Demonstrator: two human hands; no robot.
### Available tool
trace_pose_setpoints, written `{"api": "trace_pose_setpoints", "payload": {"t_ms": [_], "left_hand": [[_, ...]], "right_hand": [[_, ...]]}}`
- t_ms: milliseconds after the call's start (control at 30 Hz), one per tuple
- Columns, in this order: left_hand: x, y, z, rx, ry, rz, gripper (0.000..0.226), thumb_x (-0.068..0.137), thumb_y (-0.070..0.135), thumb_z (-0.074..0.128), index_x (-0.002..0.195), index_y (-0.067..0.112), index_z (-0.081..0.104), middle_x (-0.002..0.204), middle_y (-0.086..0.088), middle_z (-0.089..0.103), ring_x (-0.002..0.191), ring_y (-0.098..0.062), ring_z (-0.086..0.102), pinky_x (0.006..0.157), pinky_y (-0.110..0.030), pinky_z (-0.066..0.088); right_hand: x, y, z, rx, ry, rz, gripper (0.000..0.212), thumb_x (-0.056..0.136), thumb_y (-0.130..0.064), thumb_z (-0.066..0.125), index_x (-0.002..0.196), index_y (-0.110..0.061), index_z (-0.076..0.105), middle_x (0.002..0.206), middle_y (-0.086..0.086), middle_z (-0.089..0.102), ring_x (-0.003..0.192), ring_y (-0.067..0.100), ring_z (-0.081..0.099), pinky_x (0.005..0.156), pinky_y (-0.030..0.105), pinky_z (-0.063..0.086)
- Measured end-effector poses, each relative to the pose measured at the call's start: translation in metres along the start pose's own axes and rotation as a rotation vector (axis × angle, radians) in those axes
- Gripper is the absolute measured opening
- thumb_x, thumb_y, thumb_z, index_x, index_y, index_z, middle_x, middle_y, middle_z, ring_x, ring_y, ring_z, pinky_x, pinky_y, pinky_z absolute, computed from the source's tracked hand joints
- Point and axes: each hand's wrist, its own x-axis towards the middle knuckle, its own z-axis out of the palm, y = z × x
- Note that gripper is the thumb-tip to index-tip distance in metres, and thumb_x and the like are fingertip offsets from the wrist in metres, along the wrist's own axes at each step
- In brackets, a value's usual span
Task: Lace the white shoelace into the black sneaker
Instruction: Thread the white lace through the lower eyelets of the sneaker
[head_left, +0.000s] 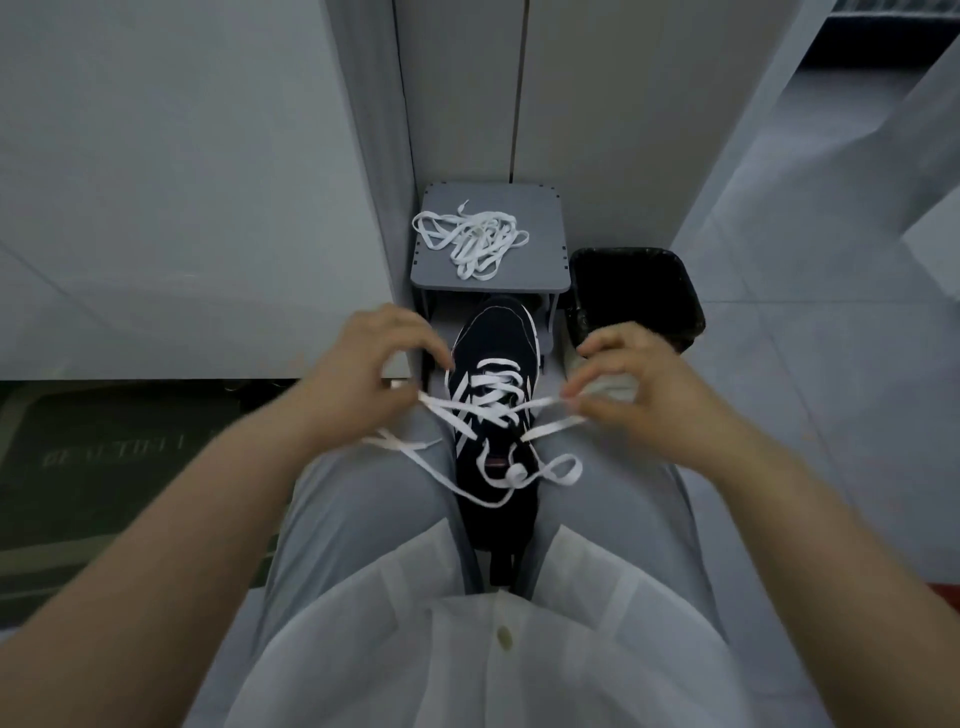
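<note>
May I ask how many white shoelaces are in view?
2: one shoelace laced in the black sneaker, ends pinched by the left hand and right hand; a spare shoelace heaped on the grey stool.

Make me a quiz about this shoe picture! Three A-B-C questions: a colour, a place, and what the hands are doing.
1. What colour is the sneaker? A red, B black, C yellow.
2. Where is the spare lace bundle? A on the grey stool, B inside the sneaker, C on the lap.
3. What do the left hand and right hand do? A lie flat, B pinch the shoelace, C clap.

Answers:
1 B, its toe is black.
2 A, the bundle lies on the stool top beyond the toe.
3 B, each hand's fingers pinch the shoelace, one on each side of the sneaker.
</note>
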Motion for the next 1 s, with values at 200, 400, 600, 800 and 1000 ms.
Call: {"api": "trace_pose_setpoints", "payload": {"t_ms": [200, 400, 600, 800, 1000], "left_hand": [[0.0, 0.011, 0.054, 0.428, -0.101, -0.109, 0.032, 0.081, 0.052, 0.057, 0.096, 0.025, 0.068, 0.108, 0.004, 0.05, 0.107, -0.019, 0.038, 0.092, -0.031, 0.026], [-0.003, 0.001, 0.005, -0.495, 0.497, -0.351, 0.024, 0.092, 0.02, 0.042, 0.084, 0.007, 0.061, 0.085, 0.0, 0.061, 0.088, -0.016, 0.057, 0.083, -0.015, 0.042], [-0.004, 0.014, -0.021, -0.922, 0.657, -0.467, 0.027, 0.093, 0.008, 0.036, 0.068, 0.017, 0.042, 0.051, 0.008, 0.048, 0.047, -0.007, 0.041, 0.047, -0.017, 0.042], [-0.012, 0.005, 0.029, 0.025, 0.018, -0.019, 0.026, 0.075, 0.054, 0.054, 0.086, 0.033, 0.064, 0.09, 0.009, 0.054, 0.087, -0.008, 0.049, 0.083, -0.02, 0.039], [-0.013, -0.002, 0.05, 0.17, 0.148, -0.043, 0.047, 0.076, 0.055, 0.042, 0.079, 0.019, 0.072, 0.095, 0.005, 0.055, 0.094, -0.02, 0.047, 0.086, -0.028, 0.031]], "right_hand": [[-0.006, 0.008, 0.05, -0.326, -0.012, -0.103, 0.011, 0.081, -0.028, 0.069, 0.086, -0.019, 0.074, 0.109, -0.002, 0.059, 0.106, 0.024, 0.048, 0.089, 0.03, 0.031], [-0.012, -0.025, -0.011, 1.274, 0.401, 0.124, 0.017, 0.09, -0.01, 0.046, 0.073, -0.012, 0.047, 0.07, -0.002, 0.069, 0.065, 0.013, 0.064, 0.07, 0.026, 0.055], [-0.01, -0.021, 0.0, 0.365, 0.229, 0.037, 0.013, 0.082, -0.025, 0.064, 0.086, -0.03, 0.053, 0.064, -0.016, 0.058, 0.056, 0.003, 0.05, 0.055, 0.017, 0.041], [-0.018, -0.005, 0.048, -0.365, 0.003, -0.066, 0.02, 0.091, -0.034, 0.055, 0.106, -0.029, 0.067, 0.108, -0.01, 0.061, 0.104, 0.012, 0.053, 0.074, 0.025, 0.04], [-0.021, -0.008, 0.034, 0.228, 0.222, 0.052, 0.016, 0.088, -0.017, 0.06, 0.073, -0.023, 0.063, 0.092, -0.013, 0.066, 0.087, -0.004, 0.058, 0.077, 0.01, 0.042]]}}
